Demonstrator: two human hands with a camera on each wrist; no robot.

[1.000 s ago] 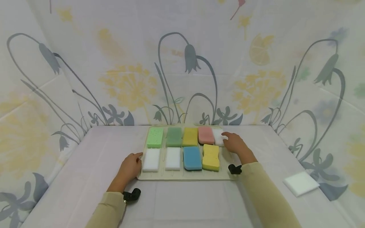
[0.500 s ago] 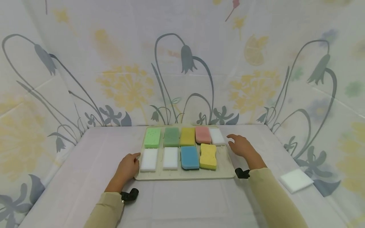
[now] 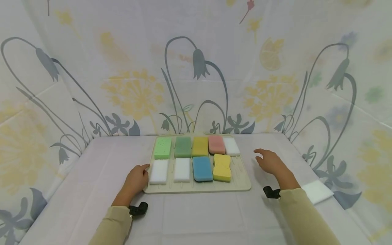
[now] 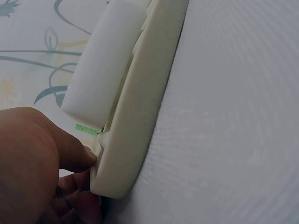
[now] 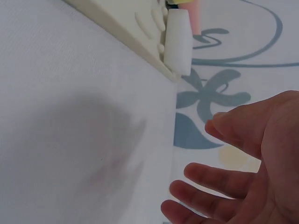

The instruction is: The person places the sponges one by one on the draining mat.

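My left hand (image 3: 136, 178) is at the left edge of a cream ridged tray (image 3: 242, 180). In the left wrist view its thumb (image 4: 77, 151) lies on the tray's rim, with the other fingers curled beneath, pinching the corner. Two rows of sponges stand on the tray. At the back are a light green (image 3: 163, 148), a dull green (image 3: 183, 147), a yellow (image 3: 200, 146), a pink (image 3: 216, 144) and a white sponge (image 3: 231, 146). In front are two white sponges, a blue (image 3: 202, 168) and a notched yellow one (image 3: 222, 167). My right hand (image 3: 271, 161) hovers right of the tray, fingers loosely spread, holding nothing.
Another white sponge (image 3: 316, 192) lies on the white cloth at the far right, partly behind my right sleeve. A flower-printed curtain (image 3: 196, 68) rises behind the table.
My right hand has let go of the white sponge at the tray's back right and moved away to the right. My left hand stays at the tray's edge. The view has shifted slightly.
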